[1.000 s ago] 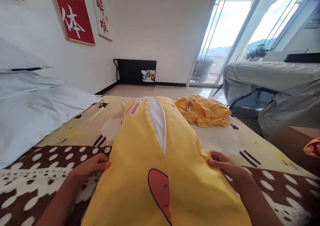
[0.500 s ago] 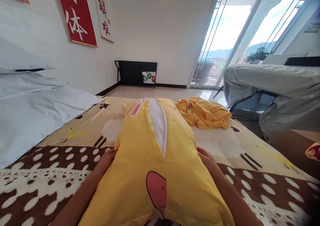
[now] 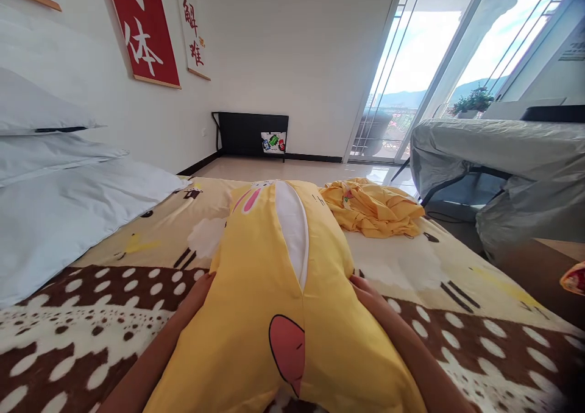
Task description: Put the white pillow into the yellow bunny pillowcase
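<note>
A yellow pillow point(image 3: 256, 261) lies lengthwise before me on the bed, plump inside its cartoon-print cover. The cover's long zip opening point(image 3: 292, 230) gapes at the far half and bares the white pillow inside. On the left edge, my left hand point(image 3: 203, 285) grips the pillow's side, its fingertips tucked out of sight. My right hand point(image 3: 365, 290) holds the opposite side, fingers pressed against the fabric and partly hidden. Beyond the right hand, a crumpled yellow cloth point(image 3: 375, 209) rests on the bed.
White pillows point(image 3: 91, 200) are stacked along the left. The patterned blanket point(image 3: 402, 267) covers the bed. A folded black table point(image 3: 242, 133) leans at the far wall. To the right stands a plastic-covered table point(image 3: 493, 133), near a sliding glass door point(image 3: 411, 53).
My right hand has moved slightly inward, and the pillow's right side is squeezed in a little. The view has shifted slightly; the crumpled cloth stays put.
</note>
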### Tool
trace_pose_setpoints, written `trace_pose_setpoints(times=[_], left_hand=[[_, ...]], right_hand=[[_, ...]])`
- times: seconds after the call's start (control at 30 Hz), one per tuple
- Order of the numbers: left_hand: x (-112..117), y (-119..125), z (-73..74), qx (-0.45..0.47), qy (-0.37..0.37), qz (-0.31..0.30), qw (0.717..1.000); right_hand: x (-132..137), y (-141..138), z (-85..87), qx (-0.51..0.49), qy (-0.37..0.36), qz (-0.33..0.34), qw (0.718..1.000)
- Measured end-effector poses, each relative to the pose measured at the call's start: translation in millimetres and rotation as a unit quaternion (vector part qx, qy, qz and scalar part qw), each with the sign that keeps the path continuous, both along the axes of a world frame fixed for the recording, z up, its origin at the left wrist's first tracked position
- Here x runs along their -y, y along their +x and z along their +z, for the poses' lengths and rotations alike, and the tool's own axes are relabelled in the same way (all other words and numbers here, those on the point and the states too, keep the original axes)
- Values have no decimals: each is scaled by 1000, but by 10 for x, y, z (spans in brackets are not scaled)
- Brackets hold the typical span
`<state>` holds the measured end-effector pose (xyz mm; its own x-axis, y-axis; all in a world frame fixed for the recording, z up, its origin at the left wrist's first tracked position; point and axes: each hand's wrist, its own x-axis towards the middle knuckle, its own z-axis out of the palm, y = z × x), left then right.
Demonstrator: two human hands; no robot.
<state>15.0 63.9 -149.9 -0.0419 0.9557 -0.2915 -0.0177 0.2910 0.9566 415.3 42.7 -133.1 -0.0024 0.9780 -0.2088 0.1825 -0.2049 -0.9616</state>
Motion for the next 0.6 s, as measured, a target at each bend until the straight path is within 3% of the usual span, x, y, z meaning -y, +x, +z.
trace_pose_setpoints(times=[0.13,0.27,0.4,0.6], left_hand=[[-4,63,-40,5,32,-34,999],[36,90,70,39,67,-8,997],[-4,1,173,56,41,43,997],[65,25,123,80,-28,-9,996]], right_hand=[[-75,-157,-116,60,68,-26,996],[-26,-105,-10,92,114,-98,984],[14,25,94,52,97,-117,987],[-66,258,-22,154,69,-77,983]])
